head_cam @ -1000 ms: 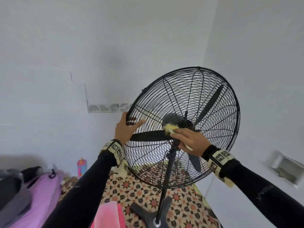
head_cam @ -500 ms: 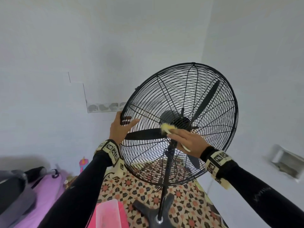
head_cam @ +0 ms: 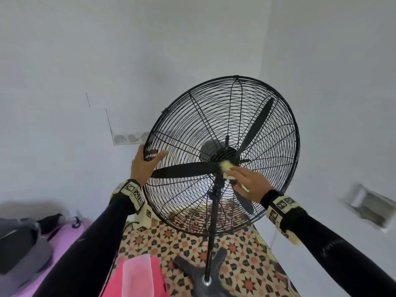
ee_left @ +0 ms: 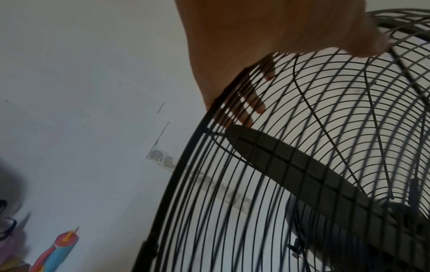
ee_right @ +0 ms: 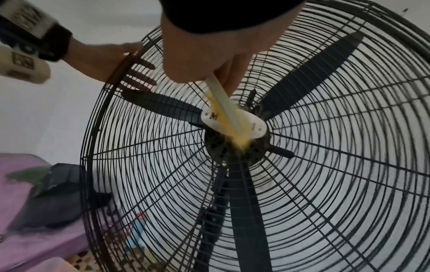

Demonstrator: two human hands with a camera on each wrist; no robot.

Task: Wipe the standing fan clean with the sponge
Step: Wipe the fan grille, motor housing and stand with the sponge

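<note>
Home room: patterned floor tiles (head_cam: 246, 260), purple bedding (head_cam: 62, 243).

Your standing fan (head_cam: 221, 155) is a big black one: round wire cage tilted back a bit, three dark blades inside, sitting on a thin pole with a flat dark base on the patterned floor tiles. The sponge (head_cam: 226, 166) is a yellow fuzzy head on a pale handle with a white oval plate, pressed right against the cage's center hub, and it's blurred.
</note>
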